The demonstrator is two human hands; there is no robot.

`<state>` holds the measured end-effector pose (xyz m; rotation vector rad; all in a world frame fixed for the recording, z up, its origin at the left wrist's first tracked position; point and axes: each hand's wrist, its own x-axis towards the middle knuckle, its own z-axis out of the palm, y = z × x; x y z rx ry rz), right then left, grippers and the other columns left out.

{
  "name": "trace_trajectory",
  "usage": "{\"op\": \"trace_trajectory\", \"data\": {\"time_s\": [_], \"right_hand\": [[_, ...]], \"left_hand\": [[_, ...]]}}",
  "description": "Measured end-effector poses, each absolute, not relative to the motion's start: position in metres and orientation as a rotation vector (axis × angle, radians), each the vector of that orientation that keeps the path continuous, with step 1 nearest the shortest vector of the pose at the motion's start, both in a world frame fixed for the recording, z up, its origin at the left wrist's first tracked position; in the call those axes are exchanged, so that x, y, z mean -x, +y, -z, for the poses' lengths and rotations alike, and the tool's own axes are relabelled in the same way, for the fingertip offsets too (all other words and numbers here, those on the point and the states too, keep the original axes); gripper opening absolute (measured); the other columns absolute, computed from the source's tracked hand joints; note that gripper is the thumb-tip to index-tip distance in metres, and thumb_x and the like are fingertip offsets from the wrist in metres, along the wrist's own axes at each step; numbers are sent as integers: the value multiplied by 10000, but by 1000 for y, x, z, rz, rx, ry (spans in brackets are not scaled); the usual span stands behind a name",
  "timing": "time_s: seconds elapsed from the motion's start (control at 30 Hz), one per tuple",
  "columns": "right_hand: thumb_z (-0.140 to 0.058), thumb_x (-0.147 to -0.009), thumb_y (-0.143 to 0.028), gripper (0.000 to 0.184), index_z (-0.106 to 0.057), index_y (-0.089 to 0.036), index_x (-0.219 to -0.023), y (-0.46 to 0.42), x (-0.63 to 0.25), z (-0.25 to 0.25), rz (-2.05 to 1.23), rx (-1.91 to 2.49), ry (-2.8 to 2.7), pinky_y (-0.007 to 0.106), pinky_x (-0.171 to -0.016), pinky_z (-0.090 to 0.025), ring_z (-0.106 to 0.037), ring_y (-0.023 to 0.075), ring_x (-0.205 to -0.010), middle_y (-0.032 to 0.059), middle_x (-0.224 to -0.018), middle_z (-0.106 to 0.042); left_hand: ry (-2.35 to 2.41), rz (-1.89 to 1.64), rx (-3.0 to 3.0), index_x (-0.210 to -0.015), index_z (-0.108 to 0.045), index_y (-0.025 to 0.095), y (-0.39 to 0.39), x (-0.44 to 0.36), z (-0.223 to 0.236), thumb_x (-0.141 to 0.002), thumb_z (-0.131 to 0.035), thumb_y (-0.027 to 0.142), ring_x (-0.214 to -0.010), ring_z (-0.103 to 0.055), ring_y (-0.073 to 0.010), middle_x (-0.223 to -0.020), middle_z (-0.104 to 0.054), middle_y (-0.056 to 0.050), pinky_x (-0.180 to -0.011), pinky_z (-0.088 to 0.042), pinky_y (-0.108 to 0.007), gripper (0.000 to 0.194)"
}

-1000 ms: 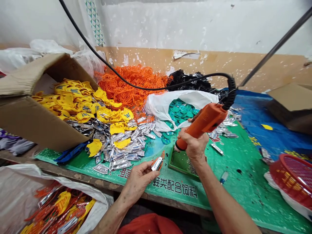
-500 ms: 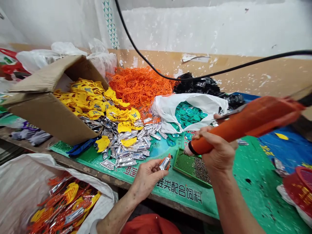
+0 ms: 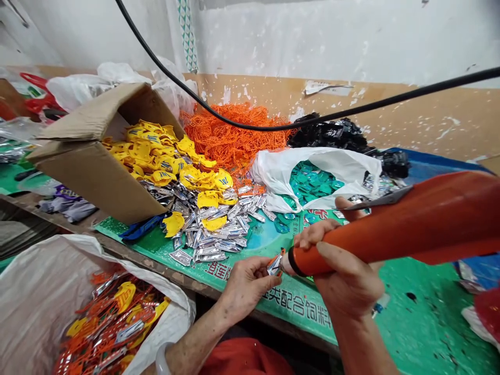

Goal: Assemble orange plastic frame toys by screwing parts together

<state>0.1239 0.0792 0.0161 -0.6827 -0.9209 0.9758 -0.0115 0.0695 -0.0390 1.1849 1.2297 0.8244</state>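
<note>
My left hand (image 3: pixel 246 286) pinches a small silver and orange plastic part (image 3: pixel 275 264) between thumb and fingers, just above the table's front edge. In my right hand (image 3: pixel 347 276) is an orange electric screwdriver (image 3: pixel 375 234), held nearly level and pointing left. Its pale nose meets the right side of the part, though the bit itself is hidden. Left of the hands lies a heap of silver plastic pieces (image 3: pixel 222 229) with a few yellow ones among them. The screw tray is almost wholly covered by my right hand and the screwdriver.
A tipped cardboard box (image 3: pixel 94 172) spills yellow parts (image 3: pixel 152 151). Behind lie orange frames (image 3: pixel 238 130) and black pieces (image 3: pixel 332 133). A white bag (image 3: pixel 269 169) holds green pieces (image 3: pixel 312 179). At lower left, a white sack (image 3: pixel 35 281) contains assembled parts. A black cable (image 3: pixel 234 122) hangs across.
The screwdriver has come down and left, so its nose now meets the part in my left hand. It now covers most of the screw tray. The view has shifted slightly.
</note>
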Motion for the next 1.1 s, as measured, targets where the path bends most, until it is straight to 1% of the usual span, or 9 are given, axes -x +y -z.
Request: {"op": "trace_trajectory", "data": {"time_s": [0.3,0.6,0.8,1.1], "right_hand": [[-654,-652,-125,487,-568,-284,-1105,78,-126,-16,-982,676,-907,342,-623,-501,-552,145,-585,-41,-646,-587],[-658,-625,-121,527,-566,-269,-1123,78,-125,-13,-988,687,-894,332,-620,-497,-549,134,-568,-43,-644,-598],[-664,-626,-123,547,-552,-278,-1138,75,-125,-13,-1007,693,-900,327,-618,-501,-555,133,-578,-46,-658,-601],[-667,-617,-132,559,-543,-269,-1144,74,-123,-14,-978,715,-896,333,-604,-500,-549,135,-588,-43,-672,-596]], "left_hand": [[1243,-809,-1200,-876,-748,135,68,11,40,-677,-712,239,-525,-345,-104,-539,-422,54,-505,-239,-253,227],[1231,-819,-1199,-814,-739,140,68,9,44,-668,-711,227,-517,-341,-103,-522,-417,54,-491,-223,-246,172],[1234,-808,-1215,-864,-734,113,68,8,49,-681,-676,225,-511,-317,-98,-531,-401,60,-480,-218,-241,222],[1256,-853,-1299,-847,-747,107,66,6,51,-686,-666,227,-505,-332,-100,-537,-417,50,-476,-234,-236,216]]}}
